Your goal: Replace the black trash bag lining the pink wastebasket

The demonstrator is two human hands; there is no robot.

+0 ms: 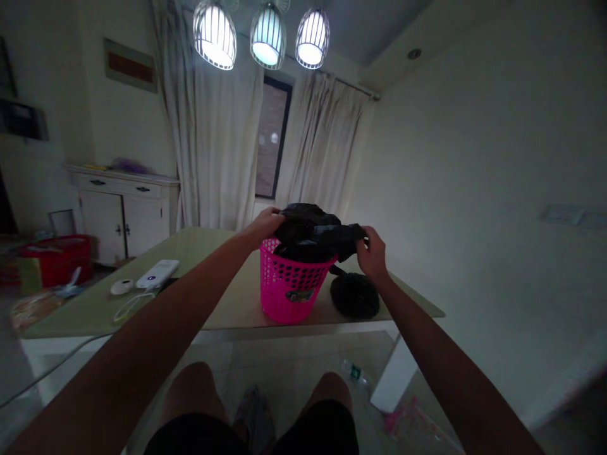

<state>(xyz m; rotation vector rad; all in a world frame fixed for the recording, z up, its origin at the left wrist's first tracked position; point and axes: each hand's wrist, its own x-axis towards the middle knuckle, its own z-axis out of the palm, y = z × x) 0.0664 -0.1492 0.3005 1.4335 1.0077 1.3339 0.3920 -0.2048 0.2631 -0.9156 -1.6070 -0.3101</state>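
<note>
A black plastic bag (313, 232) is spread over the mouth of a bright pink basket (287, 297) with a perforated wall, and part of it sits down inside the rim. My left hand (265, 224) grips the bag's edge at the upper left, above the basket's rim. On the right, my right hand (372, 251) pinches the opposite edge, out past the rim. The basket stands upright near the table's front edge. Just right of it lies a knotted, filled black bag (355, 296). The fingertips of both hands are partly hidden by the plastic.
On the table (227, 297), to the left, lie a white phone-like device (158, 274), a small round white object (122, 287) and a cable (135, 306). A plastic bottle (355, 371) lies on the floor beside the table leg (394, 373). Pendant lamps (268, 38) hang overhead.
</note>
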